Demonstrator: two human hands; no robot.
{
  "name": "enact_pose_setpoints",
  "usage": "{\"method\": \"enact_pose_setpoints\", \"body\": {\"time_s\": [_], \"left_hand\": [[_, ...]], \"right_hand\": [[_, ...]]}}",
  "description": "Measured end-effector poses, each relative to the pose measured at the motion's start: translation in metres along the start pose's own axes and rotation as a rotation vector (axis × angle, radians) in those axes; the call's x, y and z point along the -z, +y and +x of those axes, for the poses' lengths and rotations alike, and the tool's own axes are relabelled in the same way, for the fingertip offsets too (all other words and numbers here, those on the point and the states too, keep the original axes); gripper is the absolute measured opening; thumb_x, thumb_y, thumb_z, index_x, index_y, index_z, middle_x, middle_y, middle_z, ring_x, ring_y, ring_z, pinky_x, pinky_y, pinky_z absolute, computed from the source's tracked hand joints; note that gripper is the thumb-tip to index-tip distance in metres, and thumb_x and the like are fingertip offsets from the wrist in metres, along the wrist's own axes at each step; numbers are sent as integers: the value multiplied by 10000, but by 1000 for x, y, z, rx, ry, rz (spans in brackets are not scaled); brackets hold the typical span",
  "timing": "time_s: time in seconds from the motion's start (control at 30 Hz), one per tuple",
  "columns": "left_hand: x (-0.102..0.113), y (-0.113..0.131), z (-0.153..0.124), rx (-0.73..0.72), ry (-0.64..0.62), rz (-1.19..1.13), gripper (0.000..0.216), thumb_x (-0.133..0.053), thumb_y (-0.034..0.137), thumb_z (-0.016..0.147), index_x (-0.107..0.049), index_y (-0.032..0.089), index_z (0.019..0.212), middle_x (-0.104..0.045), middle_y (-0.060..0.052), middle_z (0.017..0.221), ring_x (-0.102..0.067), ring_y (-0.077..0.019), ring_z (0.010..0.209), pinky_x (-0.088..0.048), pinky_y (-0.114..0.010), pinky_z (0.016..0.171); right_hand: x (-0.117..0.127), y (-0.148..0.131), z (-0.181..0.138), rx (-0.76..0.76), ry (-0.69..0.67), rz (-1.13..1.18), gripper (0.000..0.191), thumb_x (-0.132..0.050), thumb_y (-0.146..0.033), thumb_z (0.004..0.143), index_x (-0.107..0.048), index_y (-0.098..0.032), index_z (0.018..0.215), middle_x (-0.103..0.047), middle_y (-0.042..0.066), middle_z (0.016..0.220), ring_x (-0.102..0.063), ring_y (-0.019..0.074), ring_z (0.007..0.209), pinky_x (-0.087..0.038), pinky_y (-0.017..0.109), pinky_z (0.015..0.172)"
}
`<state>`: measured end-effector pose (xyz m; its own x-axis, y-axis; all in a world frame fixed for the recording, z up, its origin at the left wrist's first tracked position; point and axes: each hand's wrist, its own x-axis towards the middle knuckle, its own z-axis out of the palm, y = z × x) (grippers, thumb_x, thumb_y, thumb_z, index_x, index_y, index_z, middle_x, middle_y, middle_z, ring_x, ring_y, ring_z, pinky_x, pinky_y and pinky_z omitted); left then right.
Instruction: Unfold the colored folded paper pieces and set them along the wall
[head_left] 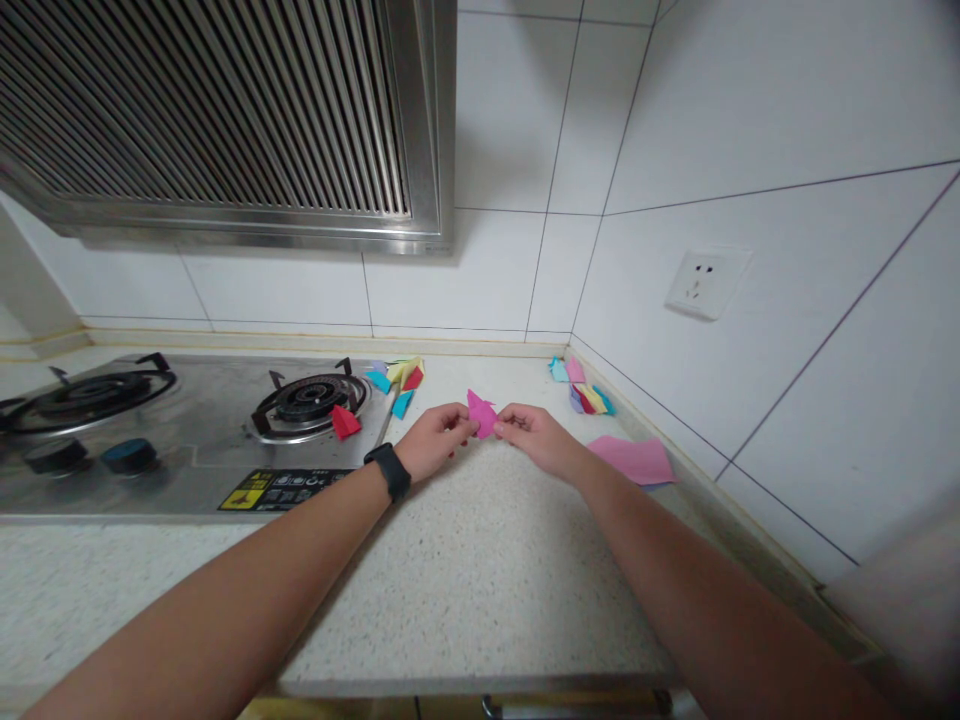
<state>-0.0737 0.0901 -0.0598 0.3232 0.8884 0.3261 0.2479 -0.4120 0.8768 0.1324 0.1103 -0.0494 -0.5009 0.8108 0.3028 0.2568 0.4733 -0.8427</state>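
Observation:
A small folded pink paper with a pointed top is held between both hands above the speckled counter. My left hand, with a black watch on its wrist, pinches the paper's left side. On its right edge, the thumb and fingers of my right hand are closed. Pink paper sheets lie beside my right wrist, partly behind it. Left of my left hand, a red folded paper piece rests at the edge of a burner.
A steel gas stove with burners and knobs fills the left side, under a range hood. Colourful folded papers lie by the stove's right edge. More folded papers sit along the right wall, below a socket.

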Motion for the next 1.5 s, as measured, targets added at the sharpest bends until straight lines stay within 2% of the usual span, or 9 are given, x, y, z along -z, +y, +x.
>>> {"method": "enact_pose_setpoints", "body": {"time_s": [0.7, 1.1, 1.5], "left_hand": [[-1, -2, 1, 20, -12, -70, 320, -544, 472, 838, -568, 155, 793, -519, 8, 674, -469, -99, 565, -380, -187, 469], [-2, 2, -1, 6, -29, -42, 309, -513, 464, 864, -578, 163, 857, -584, -19, 769, -511, -106, 610, -368, -181, 476], [-1, -2, -1, 20, -12, -56, 282, -520, 448, 858, -577, 171, 860, -586, -17, 776, -524, -115, 635, -375, -177, 454]], "right_hand": [[1, -4, -1, 6, 9, -16, 218, -553, -372, 838, -609, -166, 794, -539, -12, 683, -446, 116, 627, -337, 247, 585], [2, -2, 0, 9, 66, -2, 216, -563, -382, 823, -616, -175, 789, -560, -12, 692, -463, 123, 636, -348, 255, 599], [2, -1, 0, 10, 46, -40, 209, -555, -371, 834, -623, -174, 825, -581, -3, 734, -486, 131, 667, -359, 261, 625]]}}
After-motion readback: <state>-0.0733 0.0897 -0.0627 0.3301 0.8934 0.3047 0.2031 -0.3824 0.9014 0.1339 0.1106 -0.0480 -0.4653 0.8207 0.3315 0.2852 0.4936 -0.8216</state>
